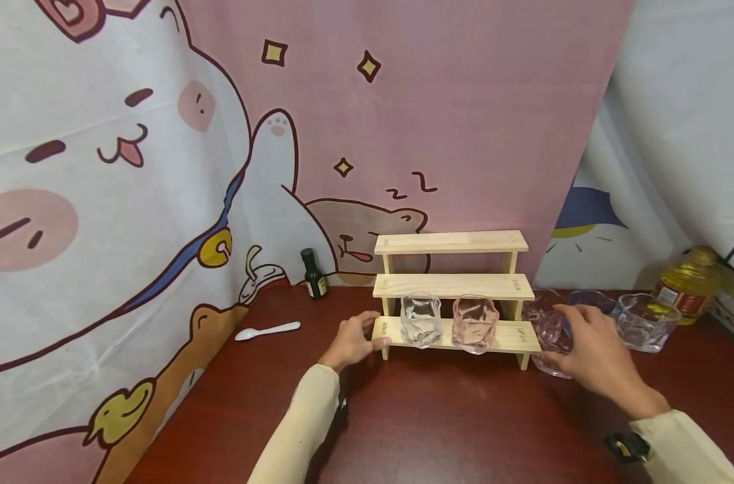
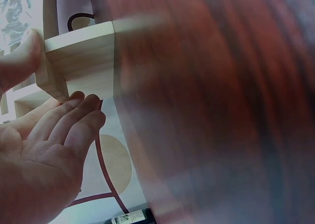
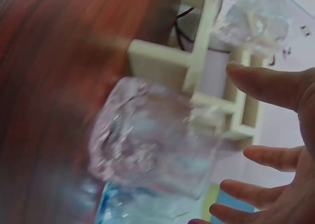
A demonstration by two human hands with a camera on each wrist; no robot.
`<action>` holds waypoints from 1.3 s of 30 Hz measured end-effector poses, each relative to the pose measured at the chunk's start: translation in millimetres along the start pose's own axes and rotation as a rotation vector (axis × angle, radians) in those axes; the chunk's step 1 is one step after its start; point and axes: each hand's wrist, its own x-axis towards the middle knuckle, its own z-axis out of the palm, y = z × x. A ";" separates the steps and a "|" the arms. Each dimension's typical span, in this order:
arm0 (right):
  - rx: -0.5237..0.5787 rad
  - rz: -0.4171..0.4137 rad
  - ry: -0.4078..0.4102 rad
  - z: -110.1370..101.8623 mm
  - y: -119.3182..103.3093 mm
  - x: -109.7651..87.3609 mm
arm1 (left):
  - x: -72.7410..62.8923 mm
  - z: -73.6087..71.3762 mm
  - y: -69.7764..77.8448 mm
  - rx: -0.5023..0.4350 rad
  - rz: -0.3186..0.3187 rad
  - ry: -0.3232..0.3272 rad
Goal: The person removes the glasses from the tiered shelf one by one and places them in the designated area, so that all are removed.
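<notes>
A three-step wooden rack (image 1: 452,286) stands on the table. On its lowest step sit a clear glass tumbler (image 1: 420,329) and a pale pink glass tumbler (image 1: 474,329), side by side. My left hand (image 1: 351,343) grips the left end of that step, thumb (image 2: 27,54) over the board and fingers lower at its side. To the right of the rack, my right hand (image 1: 593,353) is held with fingers spread, close to a pinkish tumbler (image 3: 147,140). That hand partly hides the glasses there in the head view, and its palm holds nothing in the right wrist view.
Behind the right hand stand a blue tumbler (image 1: 587,300) and a clear tumbler (image 1: 648,326), with a yellow oil bottle (image 1: 690,286) at the far right. A small dark bottle (image 1: 314,275) and a white spoon (image 1: 267,331) lie left of the rack. A printed cloth (image 1: 482,114) hangs behind.
</notes>
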 end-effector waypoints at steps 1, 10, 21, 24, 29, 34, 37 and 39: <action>0.007 -0.019 0.022 -0.6 -3.8 -1.3 | -0.2 0.2 -0.1 0.001 -0.002 0.000; 0.196 -0.164 0.084 -5.1 -37.3 0.0 | -0.6 0.4 0.5 -0.013 0.013 0.001; 0.485 -0.041 -0.111 10.0 -68.4 7.7 | 0.6 0.3 0.3 -0.011 0.018 -0.001; 0.557 0.001 -0.150 17.3 -72.5 9.9 | 0.5 0.6 0.0 -0.016 0.016 -0.006; 0.593 0.039 -0.150 30.2 -76.4 15.0 | 0.3 1.1 -0.5 -0.002 0.015 -0.001; 0.589 0.066 -0.138 38.9 -80.4 19.7 | 0.5 1.1 0.7 0.011 0.014 0.008; 0.609 0.070 -0.126 43.9 -82.0 21.5 | 0.6 1.1 0.2 0.014 0.013 0.008; 0.609 0.078 -0.116 46.3 -83.2 22.2 | 0.4 1.0 0.0 0.018 0.013 0.009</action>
